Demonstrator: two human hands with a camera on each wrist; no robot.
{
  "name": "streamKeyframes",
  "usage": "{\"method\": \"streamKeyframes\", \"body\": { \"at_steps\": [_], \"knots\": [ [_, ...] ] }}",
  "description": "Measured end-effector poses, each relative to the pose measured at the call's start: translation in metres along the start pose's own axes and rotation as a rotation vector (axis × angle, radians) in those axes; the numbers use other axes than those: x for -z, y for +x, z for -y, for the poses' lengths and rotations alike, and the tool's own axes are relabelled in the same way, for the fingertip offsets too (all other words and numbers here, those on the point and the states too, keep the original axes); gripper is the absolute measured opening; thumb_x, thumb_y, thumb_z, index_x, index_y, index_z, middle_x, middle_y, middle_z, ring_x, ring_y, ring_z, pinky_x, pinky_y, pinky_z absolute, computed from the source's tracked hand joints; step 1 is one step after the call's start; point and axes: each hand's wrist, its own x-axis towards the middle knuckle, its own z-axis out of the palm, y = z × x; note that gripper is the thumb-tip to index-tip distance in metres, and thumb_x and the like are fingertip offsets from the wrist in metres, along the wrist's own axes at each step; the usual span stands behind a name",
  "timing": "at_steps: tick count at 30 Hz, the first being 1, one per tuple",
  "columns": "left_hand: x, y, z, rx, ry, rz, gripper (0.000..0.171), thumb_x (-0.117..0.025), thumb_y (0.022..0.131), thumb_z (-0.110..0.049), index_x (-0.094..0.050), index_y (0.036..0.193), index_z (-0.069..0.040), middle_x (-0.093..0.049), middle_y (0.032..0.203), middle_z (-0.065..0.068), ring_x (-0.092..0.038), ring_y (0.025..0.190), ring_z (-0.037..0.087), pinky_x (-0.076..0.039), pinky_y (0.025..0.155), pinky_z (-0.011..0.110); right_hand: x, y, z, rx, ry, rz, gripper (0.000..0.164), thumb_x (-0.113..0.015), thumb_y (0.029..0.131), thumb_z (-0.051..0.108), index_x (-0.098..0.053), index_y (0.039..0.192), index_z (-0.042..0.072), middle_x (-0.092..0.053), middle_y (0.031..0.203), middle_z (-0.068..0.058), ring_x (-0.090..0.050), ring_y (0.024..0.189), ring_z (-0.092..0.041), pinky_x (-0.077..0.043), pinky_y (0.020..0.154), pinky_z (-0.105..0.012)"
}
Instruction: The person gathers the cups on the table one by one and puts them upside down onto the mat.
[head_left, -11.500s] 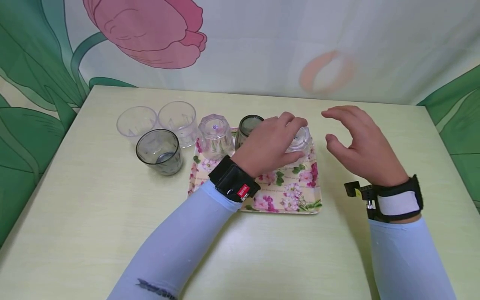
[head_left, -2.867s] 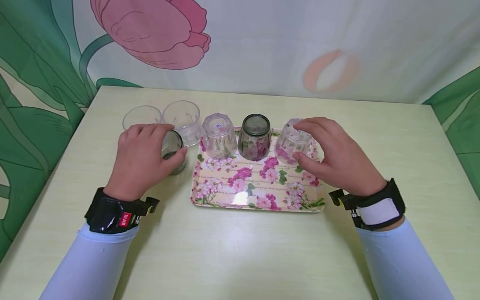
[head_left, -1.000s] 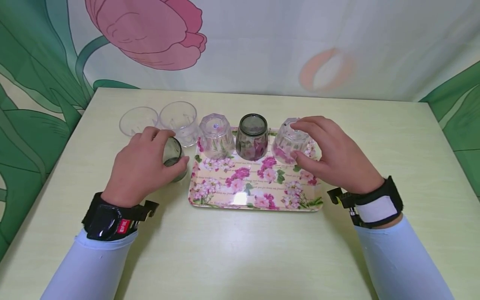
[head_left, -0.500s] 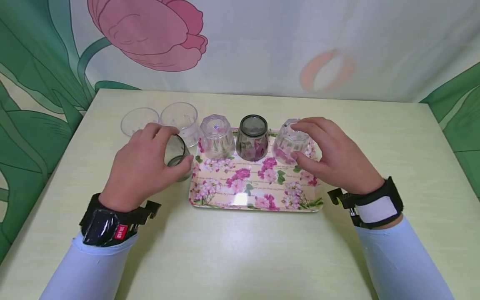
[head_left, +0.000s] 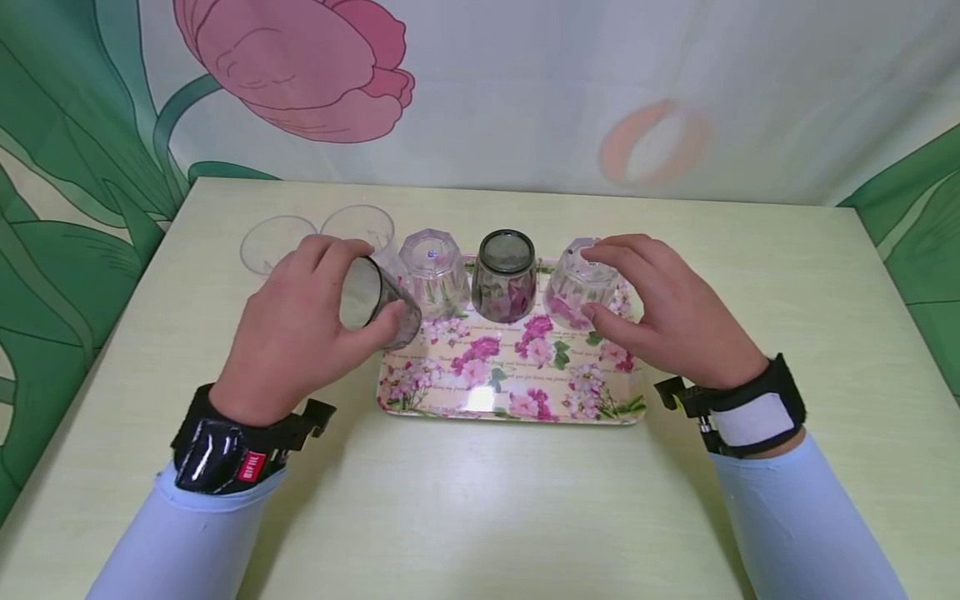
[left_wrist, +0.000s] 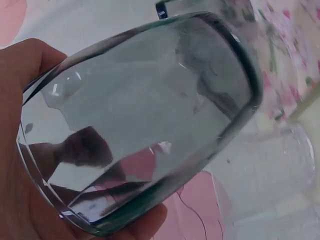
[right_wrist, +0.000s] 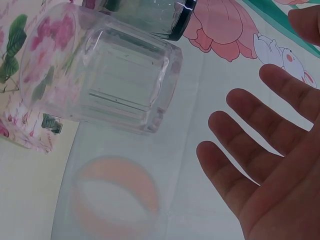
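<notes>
My left hand (head_left: 300, 333) grips a smoky grey glass (left_wrist: 145, 115), tilted with its mouth toward the palm and its base over the left edge of the flowered tray (head_left: 480, 400). On the tray's back row stand three upside-down glasses: a clear one (head_left: 433, 275), a smoky one (head_left: 503, 277) and another clear one (head_left: 573, 287). Beside that last one my right hand (head_left: 667, 317) is held with fingers spread and apart from the glass, as the right wrist view shows. The left hand partly hides the held glass in the head view.
Two clear glasses stand mouth up at the table's back left, one (head_left: 273, 242) partly behind my left hand, the other (head_left: 363, 225) near the tray's corner. A printed curtain (head_left: 510, 100) hangs behind the pale table (head_left: 480, 508).
Earlier the left hand reached over the tray's right side, then moved to the smoky glass at left. That glass has since been lifted, tipped and carried right. The right hand came closer to the clear glass.
</notes>
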Motion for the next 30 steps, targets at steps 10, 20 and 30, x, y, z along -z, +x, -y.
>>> {"method": "streamKeyframes", "body": {
  "at_steps": [10,20,30],
  "knots": [
    [-0.001,0.007,-0.017,-0.064,-0.157,-0.055,0.063,-0.065,0.087,-0.047,-0.055,0.13,-0.001,-0.059,0.123,0.015,-0.058,0.11,0.029,-0.056,0.081,0.049,0.001,-0.001,0.001,0.001,-0.013,0.0,0.052,-0.07,0.09,0.024,-0.055,0.138,0.008,-0.054,0.138,-0.009,-0.05,0.129,-0.026,-0.042,0.108,-0.047],
    [-0.005,0.02,-0.039,-0.104,-0.244,-0.087,0.062,-0.065,0.088,-0.049,-0.053,0.129,-0.004,-0.057,0.121,0.014,-0.055,0.105,0.025,-0.052,0.077,0.04,0.0,-0.001,0.0,0.024,-0.013,-0.017,0.053,-0.071,0.089,0.024,-0.056,0.137,0.008,-0.055,0.137,-0.008,-0.051,0.129,-0.026,-0.042,0.108,-0.046],
    [-0.009,0.028,-0.053,-0.162,-0.296,-0.137,0.063,-0.063,0.088,-0.047,-0.053,0.129,0.0,-0.057,0.12,0.015,-0.052,0.093,0.024,-0.049,0.074,0.037,-0.001,-0.001,-0.001,0.034,-0.01,-0.016,0.053,-0.071,0.089,0.024,-0.056,0.137,0.008,-0.055,0.137,-0.008,-0.051,0.129,-0.025,-0.043,0.108,-0.045]
  ]
}}
